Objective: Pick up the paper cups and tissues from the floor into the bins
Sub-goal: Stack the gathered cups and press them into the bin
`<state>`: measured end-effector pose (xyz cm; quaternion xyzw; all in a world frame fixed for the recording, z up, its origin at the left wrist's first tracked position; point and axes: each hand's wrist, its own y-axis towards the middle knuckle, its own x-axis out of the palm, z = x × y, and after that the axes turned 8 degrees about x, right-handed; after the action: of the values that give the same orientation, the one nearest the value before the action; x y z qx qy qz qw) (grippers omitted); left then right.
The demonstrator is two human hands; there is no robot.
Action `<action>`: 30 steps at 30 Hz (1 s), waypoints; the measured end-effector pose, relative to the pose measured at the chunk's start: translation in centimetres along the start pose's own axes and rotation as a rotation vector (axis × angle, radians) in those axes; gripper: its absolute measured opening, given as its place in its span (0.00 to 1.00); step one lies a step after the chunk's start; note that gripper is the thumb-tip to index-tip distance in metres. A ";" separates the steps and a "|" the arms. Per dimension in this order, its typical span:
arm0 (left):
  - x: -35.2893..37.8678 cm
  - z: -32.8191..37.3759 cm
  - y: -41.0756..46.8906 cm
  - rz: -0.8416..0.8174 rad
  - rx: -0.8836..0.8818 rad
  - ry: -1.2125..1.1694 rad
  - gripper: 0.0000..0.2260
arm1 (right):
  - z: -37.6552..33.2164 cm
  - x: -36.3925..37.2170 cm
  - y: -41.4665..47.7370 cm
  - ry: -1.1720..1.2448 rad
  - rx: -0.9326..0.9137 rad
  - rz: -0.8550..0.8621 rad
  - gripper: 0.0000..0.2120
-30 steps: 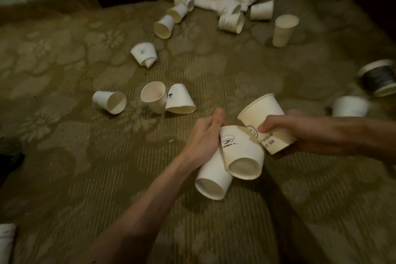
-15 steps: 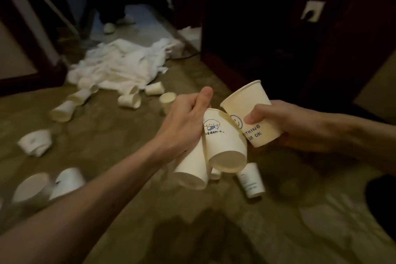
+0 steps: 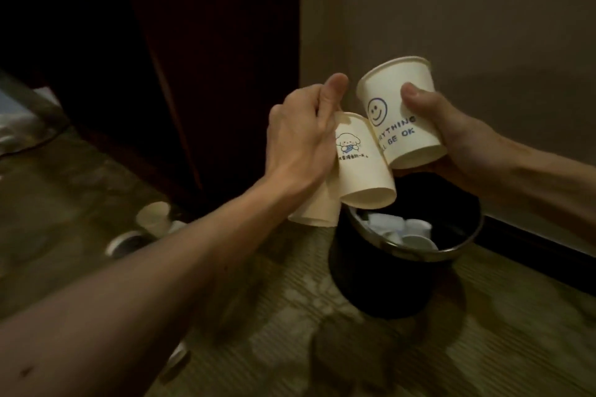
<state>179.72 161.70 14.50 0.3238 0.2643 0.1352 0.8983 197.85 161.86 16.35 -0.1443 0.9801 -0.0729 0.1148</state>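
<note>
The left hand (image 3: 300,135) grips two thin-walled paper cups, a dog-print cup (image 3: 361,164) and a plain cup (image 3: 316,209). Their mouths tilt down at the edge of the round black bin (image 3: 371,284), apparently ready for release. The right hand (image 3: 451,138) curls thumb and fingers round the upright, tapered smiley-print cup (image 3: 400,113) above the bin. Discarded white cups (image 3: 416,232) lie inside the bin, which stands on patterned carpet (image 3: 290,316).

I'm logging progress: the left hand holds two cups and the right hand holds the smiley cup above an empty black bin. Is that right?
Not empty: the head view shows white cups inside the black bin. The left hand holds two cups, the right hand the smiley cup.
</note>
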 end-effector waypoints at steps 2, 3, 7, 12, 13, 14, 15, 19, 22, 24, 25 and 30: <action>4.3 0.4 0.6 -0.052 0.003 -0.008 0.25 | 2.1 -3.1 0.1 0.001 0.022 0.116 0.36; 6.2 0.5 0.7 -0.082 0.013 -0.005 0.24 | 3.0 -4.4 0.2 -0.012 0.025 0.165 0.36; 12.2 -0.6 0.4 -0.227 0.003 0.007 0.23 | 6.8 -7.7 1.0 -0.227 0.094 0.297 0.40; 16.0 -2.9 -1.2 -0.329 -0.157 0.030 0.29 | 11.0 -8.7 2.5 -0.678 0.211 0.389 0.38; 16.4 -3.2 -1.6 -0.369 -0.171 0.055 0.30 | 11.5 -8.4 2.8 -0.768 0.188 0.406 0.38; 16.7 -3.5 -1.8 -0.417 -0.181 0.076 0.30 | 11.9 -8.2 3.1 -0.829 0.157 0.415 0.38; 16.8 -3.9 -2.1 -0.462 -0.194 0.089 0.31 | 12.2 -7.9 3.2 -0.870 0.136 0.411 0.38; 15.3 -5.1 -2.1 -0.588 -0.259 0.133 0.32 | 13.0 -8.0 3.0 -1.013 0.088 0.375 0.40; 13.9 -5.4 -1.5 -0.704 -0.250 0.203 0.27 | 12.9 -8.7 2.5 -1.149 0.102 0.335 0.45; 13.0 -5.0 -1.1 -0.762 -0.218 0.242 0.26 | 12.8 -8.7 2.4 -1.194 0.112 0.299 0.49; 12.5 -4.6 -0.9 -0.780 -0.201 0.258 0.26 | 12.7 -8.5 2.3 -1.199 0.107 0.299 0.51; 8.4 -3.3 0.6 -0.747 -0.026 0.328 0.17 | 11.5 -5.4 1.0 -1.039 -0.260 0.506 0.31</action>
<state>184.74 167.30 9.51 0.1685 0.5019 -0.1470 0.8355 205.46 163.19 6.18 0.0642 0.8004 0.1576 0.5748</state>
